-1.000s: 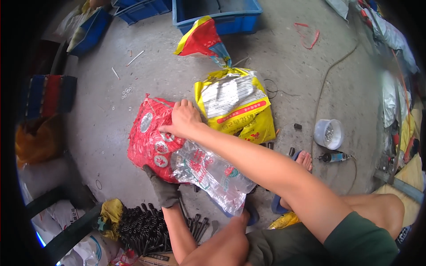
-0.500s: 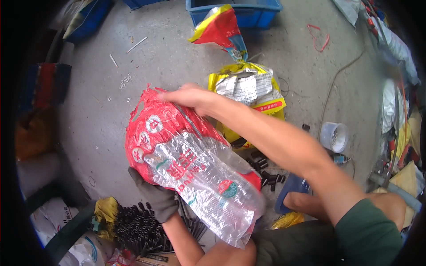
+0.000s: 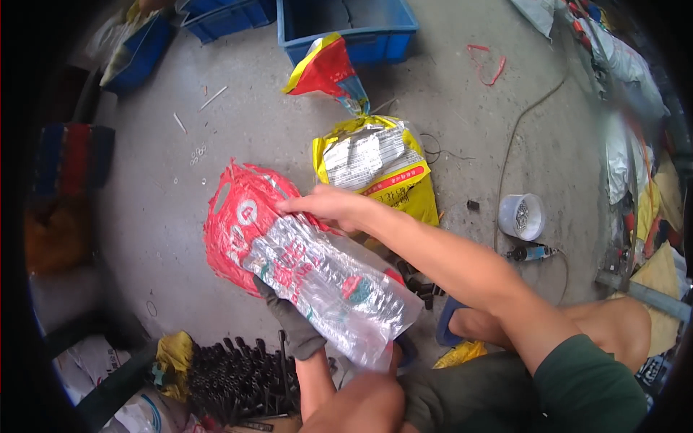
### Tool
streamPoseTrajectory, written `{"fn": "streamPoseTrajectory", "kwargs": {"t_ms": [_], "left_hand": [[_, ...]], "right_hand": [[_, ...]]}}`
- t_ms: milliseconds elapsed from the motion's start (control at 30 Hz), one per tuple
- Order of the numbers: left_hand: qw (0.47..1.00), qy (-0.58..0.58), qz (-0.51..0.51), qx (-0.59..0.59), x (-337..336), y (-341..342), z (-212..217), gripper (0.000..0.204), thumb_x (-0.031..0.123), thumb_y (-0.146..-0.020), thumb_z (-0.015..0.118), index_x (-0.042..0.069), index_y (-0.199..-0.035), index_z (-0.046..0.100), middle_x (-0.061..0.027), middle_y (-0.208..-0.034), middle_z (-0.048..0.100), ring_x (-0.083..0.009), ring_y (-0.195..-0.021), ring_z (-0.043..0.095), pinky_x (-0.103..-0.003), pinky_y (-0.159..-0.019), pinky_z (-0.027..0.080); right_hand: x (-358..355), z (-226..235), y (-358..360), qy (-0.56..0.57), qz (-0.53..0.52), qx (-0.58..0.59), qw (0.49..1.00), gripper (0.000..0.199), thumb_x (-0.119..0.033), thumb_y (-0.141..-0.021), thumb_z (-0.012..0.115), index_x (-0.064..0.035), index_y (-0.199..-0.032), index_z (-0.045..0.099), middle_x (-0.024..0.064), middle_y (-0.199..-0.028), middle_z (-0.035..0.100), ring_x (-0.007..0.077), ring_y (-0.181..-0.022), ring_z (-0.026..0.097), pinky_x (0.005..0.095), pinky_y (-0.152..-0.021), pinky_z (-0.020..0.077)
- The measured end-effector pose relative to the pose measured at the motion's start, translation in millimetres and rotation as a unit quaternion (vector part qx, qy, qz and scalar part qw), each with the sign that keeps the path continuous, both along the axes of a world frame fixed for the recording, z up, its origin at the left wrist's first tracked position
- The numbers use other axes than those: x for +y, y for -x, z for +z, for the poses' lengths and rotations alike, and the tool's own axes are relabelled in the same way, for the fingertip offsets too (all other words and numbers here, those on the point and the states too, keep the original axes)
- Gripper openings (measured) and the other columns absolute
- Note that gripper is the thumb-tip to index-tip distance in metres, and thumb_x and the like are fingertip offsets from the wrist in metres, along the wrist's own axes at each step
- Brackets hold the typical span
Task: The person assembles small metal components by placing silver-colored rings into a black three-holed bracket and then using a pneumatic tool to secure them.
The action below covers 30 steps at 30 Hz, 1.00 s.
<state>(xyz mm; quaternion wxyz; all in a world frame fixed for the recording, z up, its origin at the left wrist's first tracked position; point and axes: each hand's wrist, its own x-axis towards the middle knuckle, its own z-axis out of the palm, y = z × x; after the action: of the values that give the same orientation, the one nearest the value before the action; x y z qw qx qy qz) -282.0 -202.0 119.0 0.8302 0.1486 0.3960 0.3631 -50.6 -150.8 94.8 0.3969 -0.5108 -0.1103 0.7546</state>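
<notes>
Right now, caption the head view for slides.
Right fingers hold a red-and-clear bag; gloved left fingers touch its edge.

L hand [image 3: 297, 325]: some fingers hid under the red & clear plastic bag [image 3: 317, 278]. R hand [image 3: 336, 208] is a bit blurry. Big blue tub [image 3: 384, 46] is cut off up top. Bits [image 3: 522, 216] in the white pail [image 3: 507, 214] = too sm. to tell.

Blue bin [image 3: 386, 45] at the far side of a grey floor [image 3: 437, 97]; looped red strap [image 3: 498, 72] to its right. Small white rings [image 3: 197, 155] lie at left. At right, a translucent tub [image 3: 508, 215] sits near a black-and-blue tool [image 3: 534, 252].
</notes>
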Motion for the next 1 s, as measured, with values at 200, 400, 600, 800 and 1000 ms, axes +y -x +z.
{"fn": "streamPoseTrajectory", "kwargs": {"t_ms": [200,400,600,800,1000], "left_hand": [[0.916,-0.305,-0.108,0.238,-16.8,20.6,-40.9,0.049,0.036,-0.112,0.046,0.009,-0.153,0.046,-0.0123,-0.145,0.056,-0.0233,-0.131,0.054,-0.042,-0.111,0.048],[0.980,-0.163,-0.099,0.063,-11.1,-3.8,6.4,0.043,0.012,-0.105,0.057,0.007,-0.147,0.051,-0.0122,-0.139,0.062,-0.0230,-0.120,0.064,-0.040,-0.099,0.057],[0.997,0.071,-0.031,0.012,-12.4,12.0,-33.4,0.065,0.055,-0.106,0.052,0.008,-0.152,0.049,-0.0097,-0.147,0.057,-0.0271,-0.131,0.057,-0.045,-0.112,0.047],[0.997,0.000,-0.068,0.026,-16.0,-4.9,-7.2,0.066,0.055,-0.106,0.052,0.008,-0.152,0.048,-0.0109,-0.148,0.055,-0.0286,-0.133,0.054,-0.047,-0.113,0.045],[0.994,-0.009,-0.096,0.048,-8.5,3.8,-9.6,0.067,0.055,-0.105,0.053,0.008,-0.153,0.048,-0.0121,-0.149,0.054,-0.0301,-0.134,0.052,-0.048,-0.113,0.043]], "right_hand": [[-33.9,11.9,66.5,-0.083,0.175,-0.414,0.890,0.108,-0.074,-0.077,0.076,0.0123,-0.135,0.050,0.0363,-0.120,0.067,0.0481,-0.114,0.068,0.0489,-0.099,0.0547],[-14.1,4.7,23.6,-0.054,0.032,-0.060,0.996,0.048,-0.028,-0.078,0.090,0.0103,-0.102,0.073,0.0180,-0.086,0.077,0.0274,-0.081,0.075,0.0364,-0.076,0.0603],[-35.1,1.9,36.9,-0.096,0.216,-0.229,0.944,0.055,-0.039,-0.089,0.080,0.0018,-0.125,0.071,0.0155,-0.112,0.077,0.0212,-0.101,0.071,0.0357,-0.091,0.0546],[-25.3,-5.9,19.5,-0.086,0.231,-0.180,0.952,0.079,-0.064,-0.083,0.074,0.0113,-0.107,0.067,0.0223,-0.083,0.065,0.0296,-0.061,0.059,0.0462,-0.054,0.0471],[-40.2,37.2,21.0,-0.118,0.156,-0.079,0.977,0.076,-0.062,-0.091,0.073,0.0083,-0.121,0.068,0.0168,-0.110,0.071,0.0246,-0.092,0.068,0.0393,-0.078,0.0553]]}}
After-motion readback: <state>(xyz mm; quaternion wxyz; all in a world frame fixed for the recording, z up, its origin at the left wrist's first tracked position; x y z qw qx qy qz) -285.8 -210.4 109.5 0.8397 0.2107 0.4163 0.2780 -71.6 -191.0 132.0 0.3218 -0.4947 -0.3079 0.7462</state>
